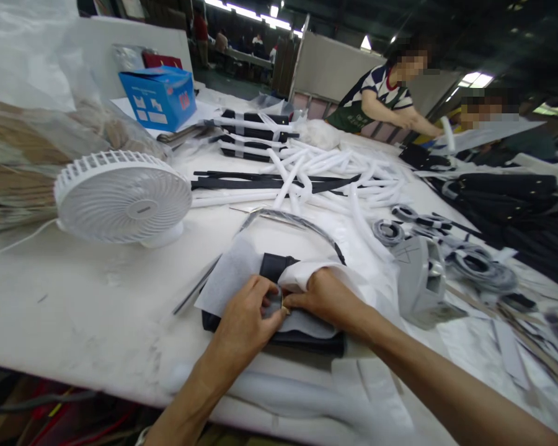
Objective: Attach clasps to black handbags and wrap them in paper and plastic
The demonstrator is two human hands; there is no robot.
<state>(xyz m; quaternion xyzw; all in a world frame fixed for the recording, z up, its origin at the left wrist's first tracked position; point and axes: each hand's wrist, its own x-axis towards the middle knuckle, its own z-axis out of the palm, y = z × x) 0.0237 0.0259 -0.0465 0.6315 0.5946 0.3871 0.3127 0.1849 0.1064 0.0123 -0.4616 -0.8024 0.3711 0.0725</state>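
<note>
A black bag (283, 342) lies flat on the table in front of me, partly covered by sheets of white tissue paper (235, 275). Its dark flap or strap (276, 265) shows between the sheets. A curved handle wrapped in clear plastic (302, 218) arches behind it. My left hand (246, 316) is closed on the bag's middle, thumb and fingers pinching around a small part there. From the other side my right hand (332, 300) pinches the same spot, with white paper bunched behind its knuckles. A small gold-coloured bit (285, 303) shows between the fingertips; its kind is hard to make out.
A white fan (125, 201) stands left, near a blue box (160, 96). White wrapped strips (325, 162) pile up behind the bag. A grey tape dispenser (418, 279) and coiled straps (481, 269) lie right. A co-worker (376, 96) leans over the far side.
</note>
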